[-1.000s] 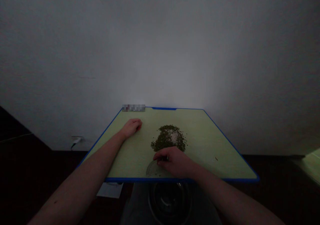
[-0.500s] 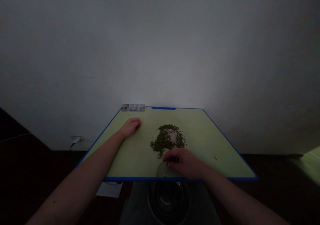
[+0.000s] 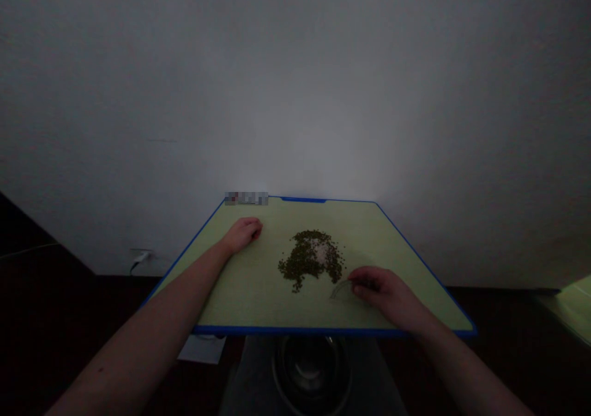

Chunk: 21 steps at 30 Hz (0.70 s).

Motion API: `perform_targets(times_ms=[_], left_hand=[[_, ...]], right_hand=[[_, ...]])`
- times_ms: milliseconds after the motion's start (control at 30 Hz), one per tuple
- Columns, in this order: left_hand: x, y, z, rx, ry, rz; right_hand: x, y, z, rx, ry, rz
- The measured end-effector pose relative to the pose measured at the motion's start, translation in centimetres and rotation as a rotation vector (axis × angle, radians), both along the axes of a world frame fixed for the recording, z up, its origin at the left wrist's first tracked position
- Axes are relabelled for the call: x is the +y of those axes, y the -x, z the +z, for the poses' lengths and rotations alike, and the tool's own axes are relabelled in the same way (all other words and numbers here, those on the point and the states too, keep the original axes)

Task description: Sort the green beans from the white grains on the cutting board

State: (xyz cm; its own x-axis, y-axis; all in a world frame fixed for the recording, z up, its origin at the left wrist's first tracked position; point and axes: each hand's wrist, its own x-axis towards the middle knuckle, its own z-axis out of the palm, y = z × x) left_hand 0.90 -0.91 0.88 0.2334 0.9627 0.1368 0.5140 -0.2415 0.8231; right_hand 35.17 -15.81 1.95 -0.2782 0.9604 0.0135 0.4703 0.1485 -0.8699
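My left hand (image 3: pixel 243 234) rests on the left part of the pale green board (image 3: pixel 258 293), its fingers curled in a loose fist. My right hand (image 3: pixel 384 293) is over the board's right front part. Pinched in its fingers is a thin, clear, round-edged piece (image 3: pixel 340 289), like a see-through dish or lid, tilted and partly hidden by the fingers. Just left of it lies a spread heap of small dark green grains, like mung beans (image 3: pixel 300 261). A whitish patch of fine grains (image 3: pixel 321 251) sits within the heap's right side.
Below the board's blue front edge (image 3: pixel 305 330), a shiny metal bowl (image 3: pixel 310 373) stands on a grey support. A white sheet (image 3: pixel 202 349) is low at the left. The wall (image 3: pixel 305 96) rises behind the board, with a plugged-in cord (image 3: pixel 141 258) at left.
My right hand has moved to the right, away from the heap's front, carrying the clear piece, which has changed its tilt. My left hand stays in place.
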Motion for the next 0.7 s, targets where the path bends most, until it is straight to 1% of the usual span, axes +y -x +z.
perform_targets(times_ms=[133,233,400,600,700], left_hand=[[-0.3,-0.2,0.5,0.002,-0.001,0.010],[-0.3,-0.4,0.5,-0.006,0.016,0.018],[0.0,-0.3,0.0,-0.024,0.028,0.013],[0.1,-0.1,-0.1,-0.031,0.012,0.001],[0.0,-0.1,0.0,-0.022,0.012,0.010]], right_hand=[[1.1,-2.2,-0.4,-0.046,-0.054,-0.122],[1.6,-2.8,-0.8,-0.134,-0.092,-0.167],[2.0,-2.4,-1.2,-0.190,-0.138,-0.154],[2.5,-1.3,-0.9,-0.226,-0.167,-0.165],[2.7,-0.6,-0.7,-0.221,-0.166,-0.151]])
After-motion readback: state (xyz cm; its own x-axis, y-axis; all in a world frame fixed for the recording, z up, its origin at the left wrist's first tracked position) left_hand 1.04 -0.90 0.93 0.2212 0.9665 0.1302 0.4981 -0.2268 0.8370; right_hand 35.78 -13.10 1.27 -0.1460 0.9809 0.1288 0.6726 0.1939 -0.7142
